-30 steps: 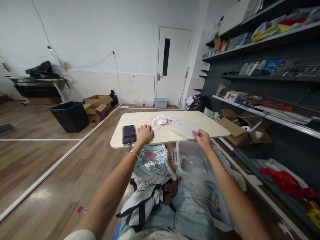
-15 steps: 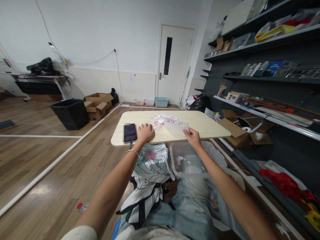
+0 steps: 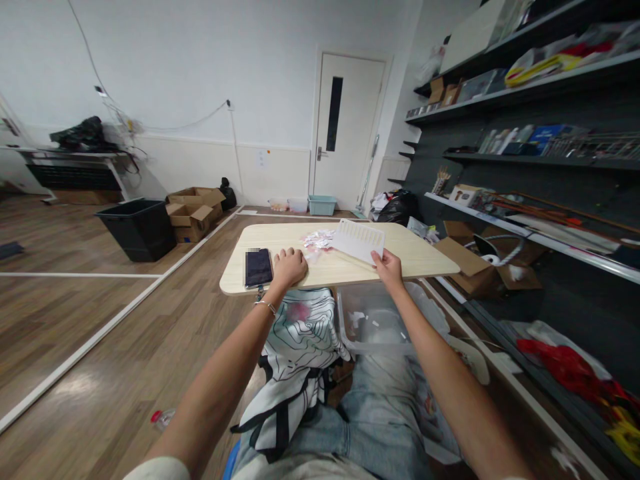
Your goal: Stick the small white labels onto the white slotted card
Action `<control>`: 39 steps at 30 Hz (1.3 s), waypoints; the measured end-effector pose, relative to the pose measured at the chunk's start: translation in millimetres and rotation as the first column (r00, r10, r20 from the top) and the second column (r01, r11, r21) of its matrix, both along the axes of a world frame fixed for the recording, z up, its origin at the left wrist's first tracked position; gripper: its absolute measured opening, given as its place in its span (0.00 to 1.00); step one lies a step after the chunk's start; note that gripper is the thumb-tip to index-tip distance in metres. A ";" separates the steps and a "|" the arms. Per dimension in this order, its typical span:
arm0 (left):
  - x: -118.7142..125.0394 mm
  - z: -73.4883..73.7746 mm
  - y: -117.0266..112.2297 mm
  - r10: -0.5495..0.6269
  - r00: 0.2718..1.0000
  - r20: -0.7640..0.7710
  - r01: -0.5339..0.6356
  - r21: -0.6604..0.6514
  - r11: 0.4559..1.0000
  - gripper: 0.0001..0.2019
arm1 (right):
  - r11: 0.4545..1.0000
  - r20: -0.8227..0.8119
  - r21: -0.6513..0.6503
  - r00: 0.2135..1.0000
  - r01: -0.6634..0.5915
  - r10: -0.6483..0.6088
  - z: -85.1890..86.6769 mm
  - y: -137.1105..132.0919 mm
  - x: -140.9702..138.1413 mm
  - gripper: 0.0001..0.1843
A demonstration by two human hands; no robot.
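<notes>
My right hand point(image 3: 387, 265) grips the near edge of a white slotted plastic tray point(image 3: 359, 239), tipped up over the light wooden table point(image 3: 425, 257). A heap of small white and pink paper pieces point(image 3: 319, 239) lies on the table just left of the tray. Resting on the table in a loose fist is my left hand point(image 3: 289, 265), with a bracelet on its wrist. A dark phone point(image 3: 258, 267) lies flat just to the left of that fist. Below the table's near edge, over my lap, is a clear plastic bin point(image 3: 375, 320) with a few scraps inside.
Dark shelves point(image 3: 525, 160) full of supplies line the right wall, with open cardboard boxes point(image 3: 480, 257) below. A black bin point(image 3: 136, 228) and more cardboard boxes point(image 3: 193, 212) stand on the wooden floor at left. A white door point(image 3: 345, 130) is at the back. A patterned cloth point(image 3: 300, 347) drapes over my knee.
My right hand has drawn the white tray leftward, laid it lower over the paper heap, then tipped it up again. The left fist has stayed put beside the phone.
</notes>
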State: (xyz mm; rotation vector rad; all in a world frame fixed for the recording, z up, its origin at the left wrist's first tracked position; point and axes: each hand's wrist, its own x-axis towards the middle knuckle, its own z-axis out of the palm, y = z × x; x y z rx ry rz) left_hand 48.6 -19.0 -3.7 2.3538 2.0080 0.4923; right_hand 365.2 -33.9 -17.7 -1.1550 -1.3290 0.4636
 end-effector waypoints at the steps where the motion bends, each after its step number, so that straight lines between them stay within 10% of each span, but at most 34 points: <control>1: -0.2 -0.1 0.0 -0.002 1.000 0.003 0.002 0.000 1.000 0.23 | 1.000 -0.006 0.006 1.000 -0.004 0.004 -0.2 2.4 2.2 0.43; 28: 5.9 0.7 -0.8 0.002 1.000 -0.001 -0.002 0.001 1.000 0.23 | 0.962 -0.347 -0.076 0.897 0.263 -0.273 4.4 55.0 36.9 0.26; 39: 3.6 0.1 -0.9 -0.006 1.000 -0.010 0.006 0.004 1.000 0.24 | 0.922 -0.174 -0.104 0.906 0.373 -0.386 -1.5 48.0 36.4 0.26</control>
